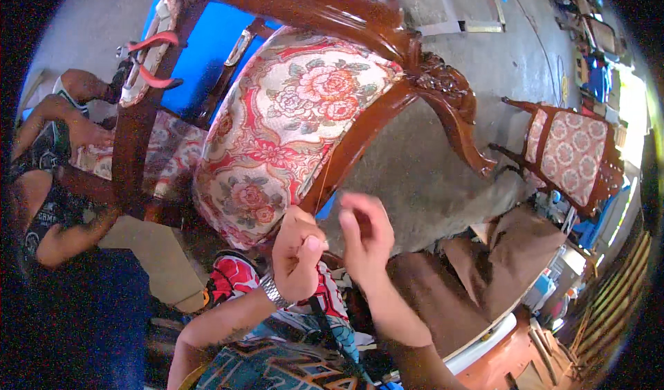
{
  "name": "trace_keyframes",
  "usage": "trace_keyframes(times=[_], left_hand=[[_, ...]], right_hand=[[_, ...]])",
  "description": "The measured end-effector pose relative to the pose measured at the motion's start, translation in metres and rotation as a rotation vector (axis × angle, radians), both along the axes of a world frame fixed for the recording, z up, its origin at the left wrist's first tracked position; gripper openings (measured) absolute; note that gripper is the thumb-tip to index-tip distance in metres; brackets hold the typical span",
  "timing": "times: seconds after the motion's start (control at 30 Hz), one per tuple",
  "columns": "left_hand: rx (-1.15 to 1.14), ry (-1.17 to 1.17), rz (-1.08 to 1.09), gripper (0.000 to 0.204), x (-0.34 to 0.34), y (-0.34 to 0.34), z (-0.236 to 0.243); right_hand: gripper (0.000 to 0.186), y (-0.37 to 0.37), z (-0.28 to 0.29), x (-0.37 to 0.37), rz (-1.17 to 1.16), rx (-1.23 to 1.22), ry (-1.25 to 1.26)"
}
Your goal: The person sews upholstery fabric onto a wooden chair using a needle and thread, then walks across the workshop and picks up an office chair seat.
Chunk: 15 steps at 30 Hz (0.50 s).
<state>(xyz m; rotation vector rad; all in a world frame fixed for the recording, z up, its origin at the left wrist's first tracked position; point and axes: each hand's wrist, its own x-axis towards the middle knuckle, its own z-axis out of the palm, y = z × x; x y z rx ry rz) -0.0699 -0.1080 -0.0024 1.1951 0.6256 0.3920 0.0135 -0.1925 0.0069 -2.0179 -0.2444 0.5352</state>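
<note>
Left wrist (285, 286): silver linked band (272, 292) | shirt (277, 368): dark teal, pale lettering | legwear (232, 277): red, white, blue print

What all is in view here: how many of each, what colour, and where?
Big chair: 1, dark brown with red-and-cream floral fabric, centre
Tool: 1, red-handled, upper left
Sheet: 1, blue, beyond the big chair
Other chair: 1, brown with patterned fabric, right
Cloth: at least 1, brown, lower right
Cardboard: 1, tan, lower left
Co-worker: 1, dark clothing, left
Watch: 1, silver, left wrist
Left hand: 1, bare, lower centre
Right hand: 1, bare, beside it
</note>
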Motion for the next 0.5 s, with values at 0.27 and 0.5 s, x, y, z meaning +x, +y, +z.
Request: trace_keyframes(times=[0.27,0.5], left_hand=[[-0.161,0.103,0.086,0.017,0.01,-0.016,0.009],[-0.326,0.093,0.14,0.017,0.015,-0.014,0.014]], right_hand=[[0.027,-0.022,0.01,-0.025,0.233,0.059,-0.236],[0.025,-0.009,0.004,-0.012,0.312,0.126,-0.32]])
